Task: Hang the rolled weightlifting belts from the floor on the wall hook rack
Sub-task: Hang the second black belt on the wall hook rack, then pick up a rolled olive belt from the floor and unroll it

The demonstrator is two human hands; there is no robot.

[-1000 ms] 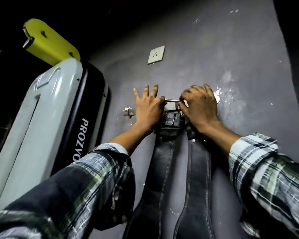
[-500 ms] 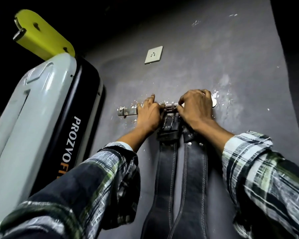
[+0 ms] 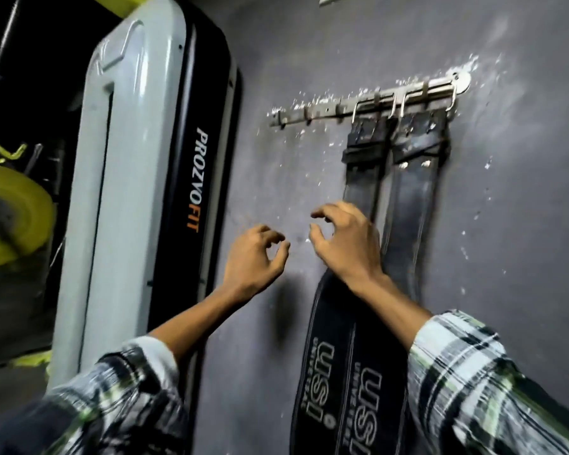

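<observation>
Hands, left [image 3: 253, 257] and right [image 3: 345, 244], now empty and half-curled, have released two black leather weightlifting belts [image 3: 404, 192], which hang from the steel wall hook rack [image 3: 326, 110].

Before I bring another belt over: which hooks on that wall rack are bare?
The hook rack looks bare along its left part, between its left end and the left belt. The right part is crowded: left belt and right belt hang side by side to the end plate. Both hands hover below, empty.
</observation>
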